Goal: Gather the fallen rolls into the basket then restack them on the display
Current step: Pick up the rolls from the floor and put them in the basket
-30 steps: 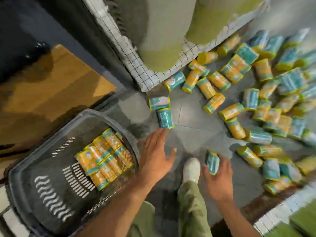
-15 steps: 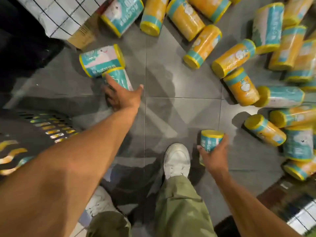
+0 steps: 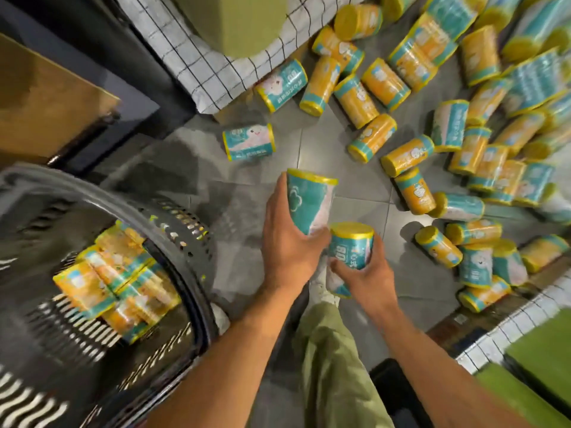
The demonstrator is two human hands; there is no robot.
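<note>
The gathering step is in hand. A teal roll (image 3: 309,205) is clasped in the left hand (image 3: 289,242), fingers wrapped around it; a second roll (image 3: 350,248) is gripped likewise by the right hand (image 3: 360,273). Both are held above the floor (image 3: 324,143), just beside the basket (image 3: 173,208). Next, a carry leftward over its rim is probably called for.

Light falls from overhead and is even and moderately bright. My arms cast soft shadows on the grey floor tiles (image 3: 312,149), which carry faint glare. The basket (image 3: 185,230) is smeared by motion blur. Rolls at the right edge (image 3: 537,75) are blurred and bowed by wide-angle distortion.
</note>
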